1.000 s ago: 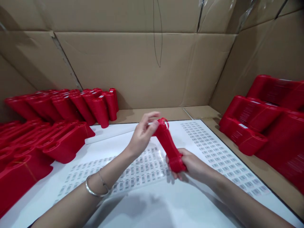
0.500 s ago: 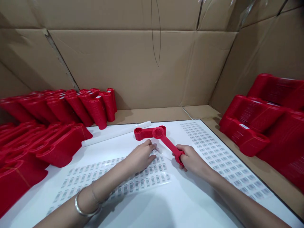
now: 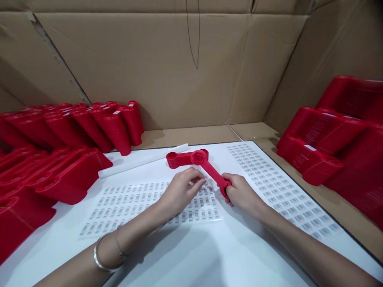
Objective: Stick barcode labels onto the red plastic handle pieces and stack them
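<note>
My right hand (image 3: 241,193) is closed around the near end of a red plastic ring-ended bar (image 3: 214,173), shaped like a flat wrench. Its far ring overlaps the right end of a short stack of similar red bars (image 3: 182,159) lying on the white tabletop. My left hand (image 3: 183,189), with thumb and index finger pinched together, is over the right part of a clear sheet of barcode labels (image 3: 128,205). Whatever is between those fingertips is too small to make out. A silver bangle (image 3: 103,263) is on the left wrist.
Many stacked red bars (image 3: 72,175) stand along the left, and more red stacks (image 3: 317,159) on the right. A white roll (image 3: 134,164) lies behind the labels. Another label sheet (image 3: 278,191) lies at the right edge. Cardboard walls (image 3: 161,71) enclose the table, with a thin wire loop (image 3: 196,59) hanging.
My left hand has lifted slightly and its thumb and index finger have come together. The label sheet has turned a little flatter. My right hand still grips the red bar. The view has tilted downward.
</note>
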The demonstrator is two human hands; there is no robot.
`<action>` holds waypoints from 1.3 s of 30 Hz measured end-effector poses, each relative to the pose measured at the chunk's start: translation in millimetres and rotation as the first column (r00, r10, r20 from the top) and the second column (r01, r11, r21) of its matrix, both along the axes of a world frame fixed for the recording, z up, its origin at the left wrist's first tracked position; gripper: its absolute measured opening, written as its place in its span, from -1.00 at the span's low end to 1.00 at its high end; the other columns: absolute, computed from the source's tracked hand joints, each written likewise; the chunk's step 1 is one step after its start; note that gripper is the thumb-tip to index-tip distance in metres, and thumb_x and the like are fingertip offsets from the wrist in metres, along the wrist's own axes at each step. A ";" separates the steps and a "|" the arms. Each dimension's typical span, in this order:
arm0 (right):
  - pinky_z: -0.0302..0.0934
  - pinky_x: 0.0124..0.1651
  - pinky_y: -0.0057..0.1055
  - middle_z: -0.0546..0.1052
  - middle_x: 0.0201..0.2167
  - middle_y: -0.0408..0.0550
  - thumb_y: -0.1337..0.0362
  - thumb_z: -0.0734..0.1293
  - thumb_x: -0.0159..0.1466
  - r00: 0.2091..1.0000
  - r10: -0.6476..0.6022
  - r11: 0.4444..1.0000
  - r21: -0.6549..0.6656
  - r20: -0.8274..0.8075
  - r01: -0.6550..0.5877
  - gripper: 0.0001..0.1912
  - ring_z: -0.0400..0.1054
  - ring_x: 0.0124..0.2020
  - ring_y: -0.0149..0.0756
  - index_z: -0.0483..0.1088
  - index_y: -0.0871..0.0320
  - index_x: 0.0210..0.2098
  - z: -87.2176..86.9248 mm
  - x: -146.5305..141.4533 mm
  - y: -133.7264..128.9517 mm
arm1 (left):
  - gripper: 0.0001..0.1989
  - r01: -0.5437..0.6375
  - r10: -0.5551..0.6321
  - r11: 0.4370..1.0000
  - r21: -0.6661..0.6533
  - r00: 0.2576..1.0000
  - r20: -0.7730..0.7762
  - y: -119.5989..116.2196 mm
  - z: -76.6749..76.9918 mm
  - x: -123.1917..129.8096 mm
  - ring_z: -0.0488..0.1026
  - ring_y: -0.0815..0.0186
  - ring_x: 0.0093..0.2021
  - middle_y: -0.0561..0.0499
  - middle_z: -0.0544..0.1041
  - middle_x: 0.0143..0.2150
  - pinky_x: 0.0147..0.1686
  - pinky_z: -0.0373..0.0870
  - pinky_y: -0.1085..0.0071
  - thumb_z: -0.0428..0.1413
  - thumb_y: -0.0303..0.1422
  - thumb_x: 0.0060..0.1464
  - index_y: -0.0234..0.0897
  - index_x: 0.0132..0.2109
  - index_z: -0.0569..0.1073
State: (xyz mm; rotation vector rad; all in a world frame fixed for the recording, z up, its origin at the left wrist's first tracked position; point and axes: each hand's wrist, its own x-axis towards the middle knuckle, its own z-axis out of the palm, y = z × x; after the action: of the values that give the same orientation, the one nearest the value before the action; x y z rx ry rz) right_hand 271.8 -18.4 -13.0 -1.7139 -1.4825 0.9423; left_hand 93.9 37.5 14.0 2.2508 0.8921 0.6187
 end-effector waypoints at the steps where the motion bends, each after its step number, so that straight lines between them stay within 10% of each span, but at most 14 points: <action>1: -0.04 -0.52 -0.48 0.33 -0.63 -0.17 0.50 0.08 -0.04 1.000 -0.009 1.000 0.003 0.029 0.009 -0.83 0.17 -0.61 -0.41 0.21 0.14 -0.56 1.5 -1.0 -0.7 | -0.78 -0.001 0.005 0.998 -0.057 0.998 0.064 -2.7 3.0 1.4 0.37 0.38 -0.40 0.00 0.45 -0.35 -0.42 0.34 0.45 -0.06 -0.32 0.19 -0.30 -0.32 0.42; 11: -0.01 -0.45 -0.48 0.41 -0.56 -0.11 0.51 0.11 0.04 0.980 -0.039 0.999 0.017 0.193 0.037 -0.84 0.23 -0.52 -0.37 0.21 0.14 -0.51 11.4 -10.9 -9.1 | -0.80 -0.075 0.171 0.923 -0.376 0.959 0.227 -17.3 15.9 10.7 0.25 0.51 -0.65 0.12 0.39 -0.61 -0.66 0.17 0.57 0.05 -0.29 0.12 -0.31 -0.39 0.41; 27: 0.00 -0.46 -0.48 0.40 -0.55 -0.12 0.51 0.10 0.07 0.982 -0.021 0.999 0.032 0.187 0.016 -0.83 0.21 -0.53 -0.38 0.21 0.14 -0.47 12.9 -14.1 -12.4 | -0.80 -0.103 0.183 0.931 -0.349 0.961 0.205 -15.3 10.5 10.7 0.25 0.50 -0.66 0.13 0.37 -0.63 -0.67 0.18 0.57 0.06 -0.28 0.10 -0.31 -0.40 0.42; 31: -0.02 -0.49 -0.48 0.38 -0.57 -0.14 0.52 0.09 0.06 0.987 -0.017 1.000 0.019 0.160 0.014 -0.82 0.20 -0.54 -0.38 0.19 0.12 -0.49 13.4 -14.7 -11.5 | -0.77 -0.121 0.158 0.973 -0.194 0.970 0.187 -16.7 3.9 10.7 0.25 0.49 -0.66 0.14 0.36 -0.63 -0.66 0.16 0.57 0.02 -0.27 0.15 -0.30 -0.39 0.42; 34: -0.04 -0.51 -0.48 0.34 -0.60 -0.17 0.52 0.08 0.05 0.991 -0.005 0.999 0.034 0.130 0.001 -0.82 0.16 -0.57 -0.39 0.14 0.11 -0.51 11.9 -16.4 -12.7 | -0.78 -0.151 0.132 0.977 0.153 0.983 0.128 -18.0 -5.3 10.7 0.26 0.48 -0.64 0.14 0.36 -0.62 -0.63 0.14 0.54 0.00 -0.27 0.17 -0.29 -0.37 0.41; 39: -0.03 -0.47 -0.48 0.34 -0.59 -0.19 0.54 0.06 0.04 0.994 0.050 0.995 0.082 0.096 -0.058 -0.80 0.17 -0.55 -0.39 0.13 0.11 -0.50 7.9 -20.9 -17.3 | -0.68 -0.147 0.182 0.633 0.760 0.982 0.039 -10.4 -11.9 7.8 0.19 0.48 -0.67 0.17 0.27 -0.66 -0.64 0.03 0.51 0.03 -0.13 0.13 -0.30 -0.42 0.32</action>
State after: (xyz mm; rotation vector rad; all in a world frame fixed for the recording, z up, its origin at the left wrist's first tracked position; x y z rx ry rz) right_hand 250.8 -35.6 -5.1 -1.6840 -1.6142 0.8248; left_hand 101.7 27.1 2.2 2.9511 0.9825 1.2261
